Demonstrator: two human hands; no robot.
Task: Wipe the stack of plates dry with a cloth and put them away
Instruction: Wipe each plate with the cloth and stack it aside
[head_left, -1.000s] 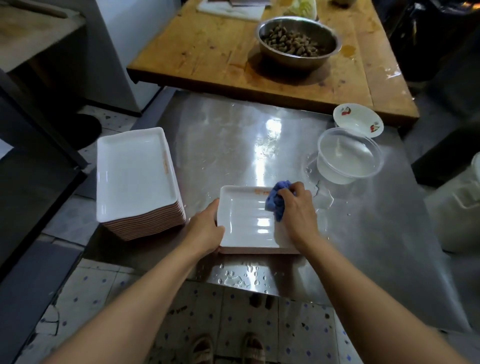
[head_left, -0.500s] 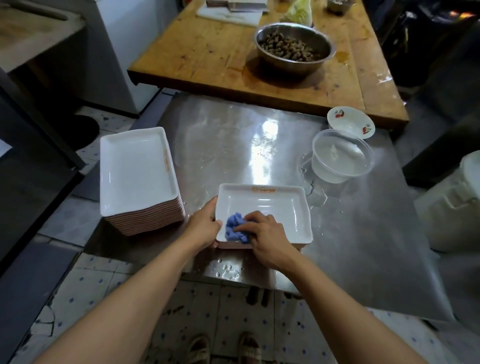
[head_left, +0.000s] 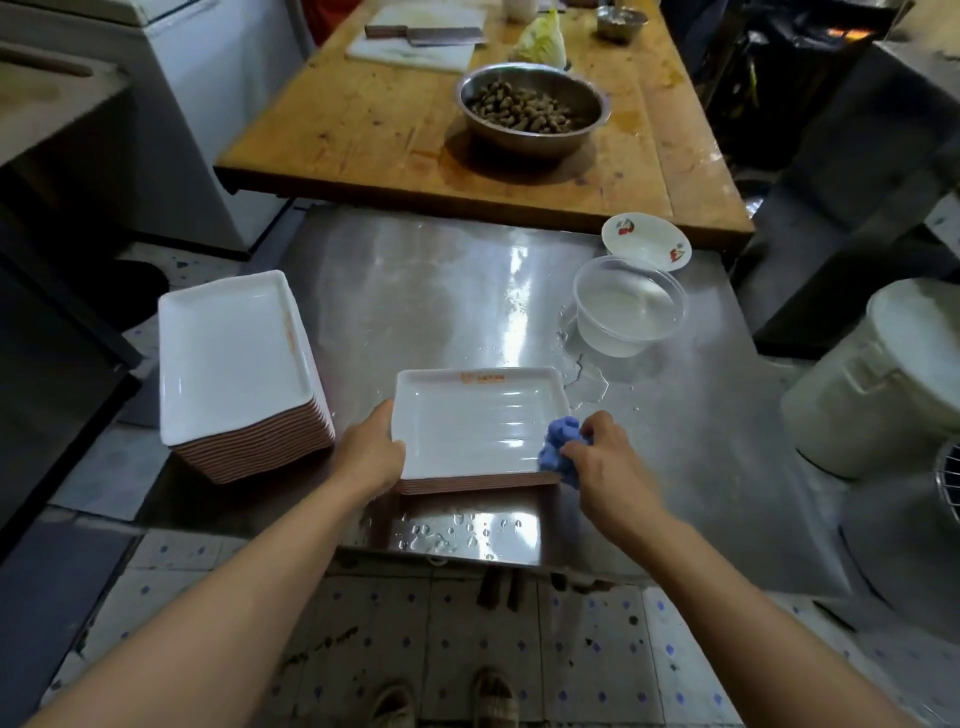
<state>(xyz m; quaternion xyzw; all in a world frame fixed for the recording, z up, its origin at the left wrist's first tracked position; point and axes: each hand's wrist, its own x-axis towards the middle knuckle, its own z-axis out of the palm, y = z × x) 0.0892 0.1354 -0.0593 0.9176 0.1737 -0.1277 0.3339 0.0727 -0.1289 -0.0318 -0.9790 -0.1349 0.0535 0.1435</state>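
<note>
Since half a second ago we are sweeping the blue cloth (head_left: 560, 448), bunched in our right hand (head_left: 605, 462), to the plate (head_left: 478, 423)'s near right corner while our left hand (head_left: 370, 453) is gripping its left edge on the wet steel table (head_left: 441, 291), where it could skid.

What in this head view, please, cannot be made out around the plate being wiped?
- Orange print on the plate: too small to read.
- Plate's near right corner: hidden by the cloth and right hand.
- Left hand fingertips: hidden under the plate's edge.
- Bucket: cut off by the right edge.
</note>
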